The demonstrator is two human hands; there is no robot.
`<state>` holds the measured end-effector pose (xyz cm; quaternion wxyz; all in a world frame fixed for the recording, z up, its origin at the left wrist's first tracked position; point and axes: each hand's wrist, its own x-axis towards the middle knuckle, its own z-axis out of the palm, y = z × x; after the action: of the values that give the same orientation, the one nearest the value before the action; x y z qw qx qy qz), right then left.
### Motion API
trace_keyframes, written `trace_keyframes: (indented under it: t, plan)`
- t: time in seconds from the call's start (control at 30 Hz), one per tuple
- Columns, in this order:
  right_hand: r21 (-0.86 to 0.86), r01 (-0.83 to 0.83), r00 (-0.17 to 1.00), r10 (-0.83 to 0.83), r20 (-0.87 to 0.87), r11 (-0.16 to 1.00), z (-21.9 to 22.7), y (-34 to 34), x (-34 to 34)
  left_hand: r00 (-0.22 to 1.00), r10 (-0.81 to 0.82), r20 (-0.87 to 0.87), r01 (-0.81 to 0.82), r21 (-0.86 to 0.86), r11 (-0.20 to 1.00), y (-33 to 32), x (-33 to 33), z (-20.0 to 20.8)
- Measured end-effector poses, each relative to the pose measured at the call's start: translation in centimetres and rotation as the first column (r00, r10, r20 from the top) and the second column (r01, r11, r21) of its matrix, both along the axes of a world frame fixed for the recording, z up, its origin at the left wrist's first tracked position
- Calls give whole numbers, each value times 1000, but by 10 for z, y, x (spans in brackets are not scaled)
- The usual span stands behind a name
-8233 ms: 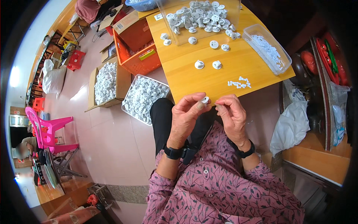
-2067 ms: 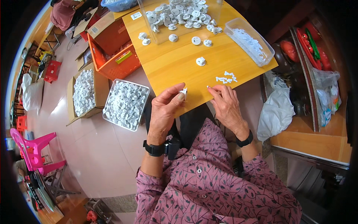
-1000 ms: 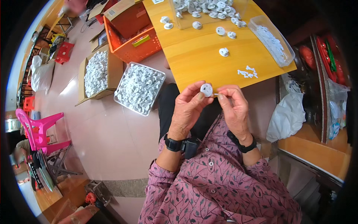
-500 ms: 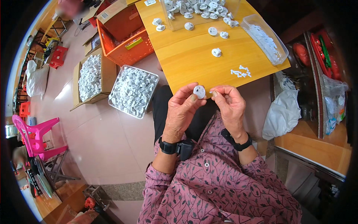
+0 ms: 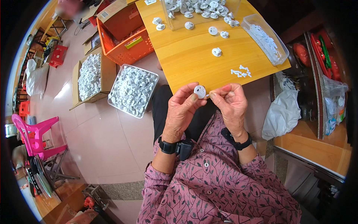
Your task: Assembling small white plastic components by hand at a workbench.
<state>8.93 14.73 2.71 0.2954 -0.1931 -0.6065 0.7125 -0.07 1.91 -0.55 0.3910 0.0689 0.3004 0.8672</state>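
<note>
Between the thumb and fingers of my left hand (image 5: pixel 182 104) is a round white plastic part (image 5: pixel 200 92), its flat disc face with small dark holes turned up. My right hand (image 5: pixel 228 102) pinches a small white plastic pin (image 5: pixel 207 95) at the lower right rim of the disc. I cannot tell whether the pin has entered the part. Both hands are just off the near edge of the yellow table (image 5: pixel 186 61). On it lie a small heap of white pins (image 5: pixel 241 71) and a single round white part (image 5: pixel 216 52).
A clear bin of white parts (image 5: pixel 203 9) stands at the table's far side, a clear tray of pins (image 5: pixel 263 41) at its right. On the floor to the left are a full clear tub (image 5: pixel 133 91), a cardboard box (image 5: pixel 76 84) and an orange crate (image 5: pixel 128 50).
My right hand has turned a little and brought the pin lower, right up against the rim of the round part. My left hand has stayed almost still.
</note>
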Motion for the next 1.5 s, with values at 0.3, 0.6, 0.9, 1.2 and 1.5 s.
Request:
trace_keyframes:
  t: [0.3, 0.6, 0.9, 1.2, 1.5]
  plan:
    - [39, 7, 1000, -7, -6, 999, 3, -7, -5, 1000, -8, -3, 8, 20, 1000, 0, 1, -1]
    - [69, 13, 1000, -12, -17, 998, 0, -6, -9, 1000, -13, -3, 13, 25, 1000, 0, 1, -1]
    - [119, 22, 1000, -20, -20, 993, -1, -7, -8, 1000, -2, -30, 2, 4, 1000, 1, 2, -1]
    - [423, 56, 997, -70, 19, 904, -5, -9, -6, 991, 40, -127, -46, -44, 998, 2, 4, -1]
    - [297, -22, 998, 4, 59, 955, -1, -6, -5, 996, 24, -87, -29, -59, 998, -1, 2, 1]
